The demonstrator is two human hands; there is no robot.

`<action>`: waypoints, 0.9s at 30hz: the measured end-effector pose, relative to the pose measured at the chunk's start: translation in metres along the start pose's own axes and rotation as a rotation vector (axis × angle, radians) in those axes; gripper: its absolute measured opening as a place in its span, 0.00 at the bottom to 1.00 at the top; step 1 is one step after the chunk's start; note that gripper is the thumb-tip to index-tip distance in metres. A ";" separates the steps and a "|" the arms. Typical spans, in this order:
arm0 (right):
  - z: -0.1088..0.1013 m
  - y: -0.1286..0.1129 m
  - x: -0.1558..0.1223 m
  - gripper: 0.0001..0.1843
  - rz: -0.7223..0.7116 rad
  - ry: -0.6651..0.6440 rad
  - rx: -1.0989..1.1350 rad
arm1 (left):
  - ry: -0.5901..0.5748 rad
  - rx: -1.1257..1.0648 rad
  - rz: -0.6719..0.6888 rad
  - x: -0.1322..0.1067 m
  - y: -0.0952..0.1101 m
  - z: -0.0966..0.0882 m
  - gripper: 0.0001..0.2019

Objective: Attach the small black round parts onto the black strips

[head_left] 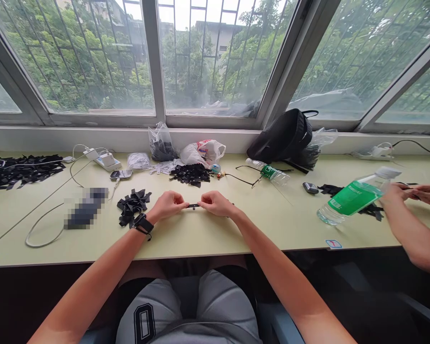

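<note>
Short flat black strip (194, 206), finger-pinched by left hand (170, 204) and right hand (217, 203) above pale-yellow tabletop (197, 236), inside its front edge: best kept level.

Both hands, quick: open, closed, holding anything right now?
Left hand: closed, holding one end of a small black strip.
Right hand: closed, holding the strip's other end.

Seemingly a workroom: long table (200, 241), heaped black strips (191, 175)
</note>
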State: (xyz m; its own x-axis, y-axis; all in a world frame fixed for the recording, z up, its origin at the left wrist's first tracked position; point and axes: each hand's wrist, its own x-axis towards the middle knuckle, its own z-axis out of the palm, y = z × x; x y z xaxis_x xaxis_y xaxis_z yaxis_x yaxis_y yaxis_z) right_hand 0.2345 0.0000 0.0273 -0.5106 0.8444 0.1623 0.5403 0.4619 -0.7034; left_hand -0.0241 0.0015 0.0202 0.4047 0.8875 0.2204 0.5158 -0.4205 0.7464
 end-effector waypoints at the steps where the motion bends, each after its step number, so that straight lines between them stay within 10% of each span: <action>1: 0.001 0.000 0.000 0.21 -0.001 0.000 -0.005 | 0.000 0.004 0.001 0.000 0.001 0.000 0.21; 14: 0.005 0.001 -0.001 0.17 -0.010 -0.011 -0.147 | 0.002 0.165 -0.001 -0.004 0.008 -0.001 0.15; 27: 0.004 0.005 0.000 0.19 -0.035 0.036 -0.161 | -0.071 0.042 0.282 -0.004 0.005 0.006 0.13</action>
State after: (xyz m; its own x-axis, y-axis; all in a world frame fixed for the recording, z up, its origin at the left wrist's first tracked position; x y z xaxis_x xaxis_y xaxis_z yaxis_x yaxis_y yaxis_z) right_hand 0.2348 0.0014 0.0210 -0.5082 0.8349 0.2115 0.6245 0.5263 -0.5771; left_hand -0.0187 -0.0055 0.0189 0.5874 0.7197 0.3701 0.4059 -0.6576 0.6347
